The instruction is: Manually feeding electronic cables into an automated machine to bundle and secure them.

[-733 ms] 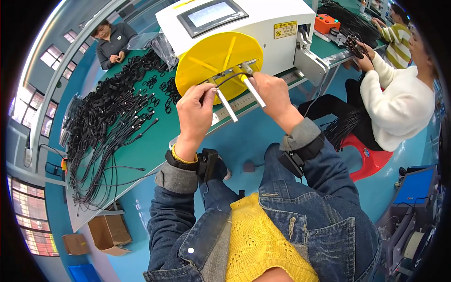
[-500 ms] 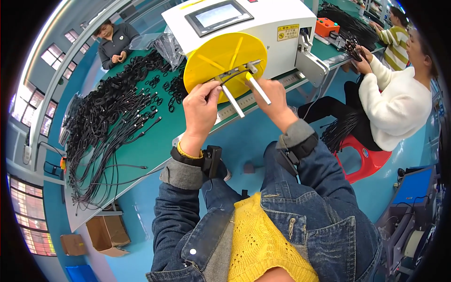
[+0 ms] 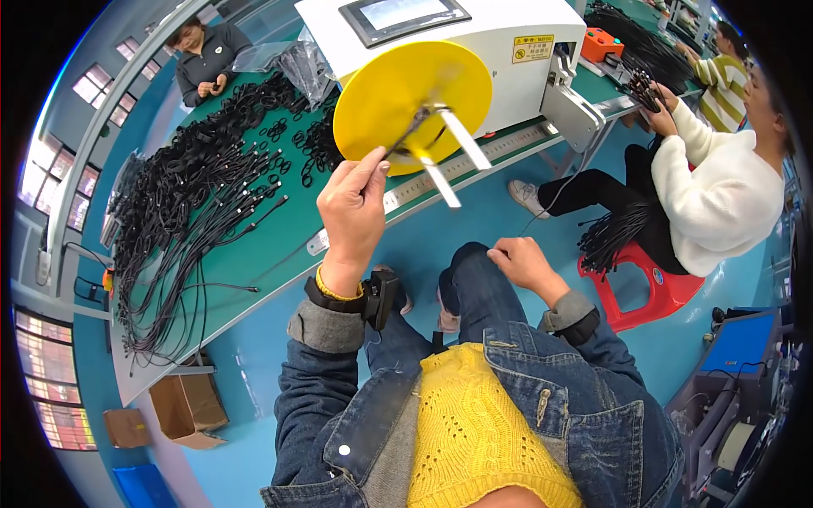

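Note:
My left hand (image 3: 353,199) pinches a black cable (image 3: 412,131) between thumb and fingertips at the lower left of a yellow disc (image 3: 373,102). The cable runs to the disc's middle, where two white rods (image 3: 464,135) stick out towards me. The disc's centre is smeared by motion. My right hand (image 3: 525,264) is apart from the disc, by my right knee, its fingers curled and nothing seen in them. The disc is on the front of a white machine (image 3: 508,85) with a screen (image 3: 405,17) on top.
A heap of black cables (image 3: 186,195) covers the green table (image 3: 233,245) on the left, with a clear plastic bag (image 3: 301,72) behind it. A steel ruler (image 3: 461,165) lies along the table edge. One co-worker (image 3: 207,55) sits far left; another (image 3: 720,186) holds cables on a red stool (image 3: 652,296).
My right hand has left the disc and dropped to my knee. The disc and its rods have turned, drawing the cable inward. My left hand still pinches the cable, slightly further left.

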Demonstrator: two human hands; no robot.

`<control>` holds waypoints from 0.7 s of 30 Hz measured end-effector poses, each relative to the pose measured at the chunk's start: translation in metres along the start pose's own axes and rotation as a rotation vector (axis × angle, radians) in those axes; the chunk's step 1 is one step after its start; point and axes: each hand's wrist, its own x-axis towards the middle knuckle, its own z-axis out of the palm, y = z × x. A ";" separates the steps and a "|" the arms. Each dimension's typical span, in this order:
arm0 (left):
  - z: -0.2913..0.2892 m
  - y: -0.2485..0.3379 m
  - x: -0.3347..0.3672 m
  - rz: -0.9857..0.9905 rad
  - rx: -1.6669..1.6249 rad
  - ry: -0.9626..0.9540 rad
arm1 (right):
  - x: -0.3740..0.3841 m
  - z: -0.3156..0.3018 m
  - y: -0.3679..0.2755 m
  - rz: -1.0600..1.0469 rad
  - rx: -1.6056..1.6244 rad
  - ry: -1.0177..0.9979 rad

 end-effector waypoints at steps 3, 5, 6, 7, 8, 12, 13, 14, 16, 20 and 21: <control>-0.005 0.012 -0.004 0.096 0.107 -0.066 | -0.003 0.000 -0.002 0.080 0.102 -0.019; -0.005 0.015 -0.009 0.110 0.098 -0.064 | -0.004 0.001 -0.002 0.076 0.113 -0.030; -0.005 0.017 -0.011 0.128 0.085 -0.062 | -0.004 0.001 -0.003 0.073 0.123 -0.036; -0.005 0.018 -0.013 0.146 0.073 -0.060 | -0.004 0.001 -0.003 0.070 0.133 -0.042; -0.006 0.020 -0.016 0.144 0.075 -0.060 | -0.004 0.001 -0.003 0.069 0.134 -0.044; -0.007 0.022 -0.024 0.052 0.091 -0.080 | -0.001 -0.005 -0.009 0.051 0.169 -0.055; -0.006 0.022 -0.026 0.041 0.085 -0.085 | 0.002 -0.008 -0.010 0.055 0.190 -0.029; -0.006 0.022 -0.027 0.030 0.080 -0.091 | 0.005 -0.012 -0.011 0.059 0.210 -0.005; -0.004 0.023 -0.028 0.012 0.080 -0.093 | 0.012 -0.022 -0.017 0.061 0.232 0.013; 0.004 0.028 -0.028 0.065 0.047 -0.108 | 0.028 -0.047 -0.036 0.073 0.374 0.120; 0.007 0.029 -0.028 0.076 0.041 -0.091 | 0.032 -0.052 -0.042 0.049 0.450 0.191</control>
